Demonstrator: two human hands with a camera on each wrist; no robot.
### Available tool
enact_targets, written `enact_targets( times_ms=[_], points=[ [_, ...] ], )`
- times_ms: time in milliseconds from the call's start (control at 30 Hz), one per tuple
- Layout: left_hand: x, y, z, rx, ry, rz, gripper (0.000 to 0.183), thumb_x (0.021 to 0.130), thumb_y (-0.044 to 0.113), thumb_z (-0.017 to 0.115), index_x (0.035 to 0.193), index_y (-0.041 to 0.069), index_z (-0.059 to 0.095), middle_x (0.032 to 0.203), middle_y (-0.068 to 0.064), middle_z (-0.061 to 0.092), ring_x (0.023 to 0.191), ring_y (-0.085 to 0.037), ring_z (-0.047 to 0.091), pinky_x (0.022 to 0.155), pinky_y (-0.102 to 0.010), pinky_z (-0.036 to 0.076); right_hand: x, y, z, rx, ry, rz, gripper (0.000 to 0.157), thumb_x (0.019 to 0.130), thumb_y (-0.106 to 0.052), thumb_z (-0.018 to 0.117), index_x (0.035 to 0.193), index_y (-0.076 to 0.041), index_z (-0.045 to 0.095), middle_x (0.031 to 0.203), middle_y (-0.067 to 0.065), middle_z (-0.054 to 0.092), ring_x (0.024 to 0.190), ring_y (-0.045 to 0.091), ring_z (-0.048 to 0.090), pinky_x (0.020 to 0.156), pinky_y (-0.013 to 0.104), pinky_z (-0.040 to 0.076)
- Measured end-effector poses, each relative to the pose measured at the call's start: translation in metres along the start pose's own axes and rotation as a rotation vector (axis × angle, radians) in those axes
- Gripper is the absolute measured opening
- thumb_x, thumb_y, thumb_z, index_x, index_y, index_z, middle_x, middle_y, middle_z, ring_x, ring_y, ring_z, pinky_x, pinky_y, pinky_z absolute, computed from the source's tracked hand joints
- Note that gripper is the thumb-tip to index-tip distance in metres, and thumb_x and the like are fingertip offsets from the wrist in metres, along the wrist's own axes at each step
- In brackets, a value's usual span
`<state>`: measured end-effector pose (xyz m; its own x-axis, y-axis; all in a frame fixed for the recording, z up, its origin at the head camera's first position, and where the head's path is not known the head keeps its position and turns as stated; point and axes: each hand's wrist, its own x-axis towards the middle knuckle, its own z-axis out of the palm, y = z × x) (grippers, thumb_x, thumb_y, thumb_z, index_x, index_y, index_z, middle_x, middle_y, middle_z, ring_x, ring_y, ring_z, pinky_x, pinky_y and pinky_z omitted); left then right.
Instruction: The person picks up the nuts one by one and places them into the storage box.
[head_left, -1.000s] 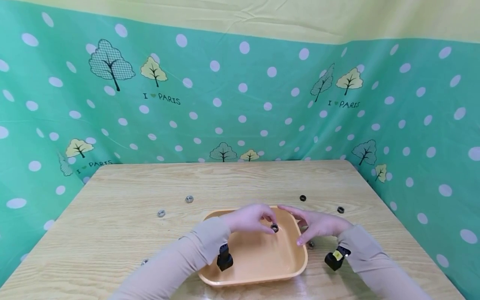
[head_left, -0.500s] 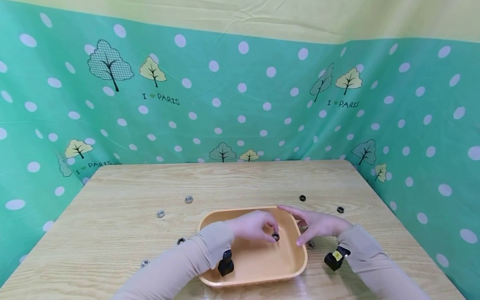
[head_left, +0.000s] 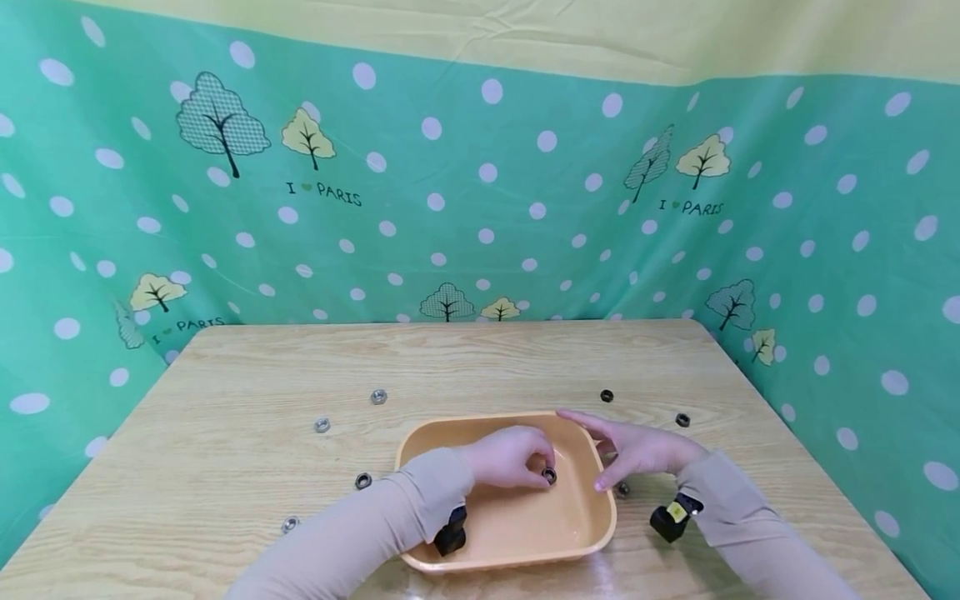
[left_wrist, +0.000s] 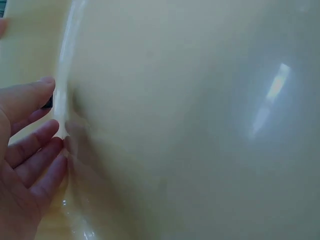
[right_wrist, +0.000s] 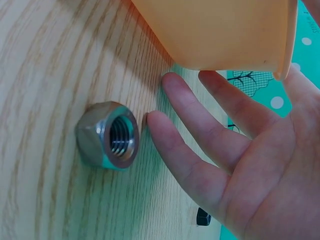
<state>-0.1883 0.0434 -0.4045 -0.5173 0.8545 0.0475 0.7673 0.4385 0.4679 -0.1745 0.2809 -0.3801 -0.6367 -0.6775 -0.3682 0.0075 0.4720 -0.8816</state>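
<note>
Person's L hand (head_left: 508, 458) pinches a dark nut (head_left: 549, 475) inside a peach tray (head_left: 525, 529), nr its R end; can't tell if the nut touches the tray bottom. R hand (head_left: 645, 450), spread wide, touches the tray's R rim, w/ a metal nut (right_wrist: 100, 136) just beside that hand on the wood-grain desk (head_left: 247, 400). Other nuts (head_left: 322, 426) lie L & R of tray.
</note>
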Motion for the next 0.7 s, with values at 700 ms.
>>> enact_targets(
  times_ms=[700],
  points=[
    [-0.0033,-0.0004,0.0045,0.176,0.028,0.085,0.012,0.081,0.023,0.074,0.089,0.015,0.069,0.093,0.005,0.06,0.082,-0.003,0.051,0.079,-0.01,0.043,-0.001,0.001,0.0002,0.033,0.007,-0.005,0.103,0.077,-0.013,0.077,0.153,-0.02,0.009,0.153,0.025,0.018,0.127,0.044,0.041,0.094,0.04,0.05]
  ],
)
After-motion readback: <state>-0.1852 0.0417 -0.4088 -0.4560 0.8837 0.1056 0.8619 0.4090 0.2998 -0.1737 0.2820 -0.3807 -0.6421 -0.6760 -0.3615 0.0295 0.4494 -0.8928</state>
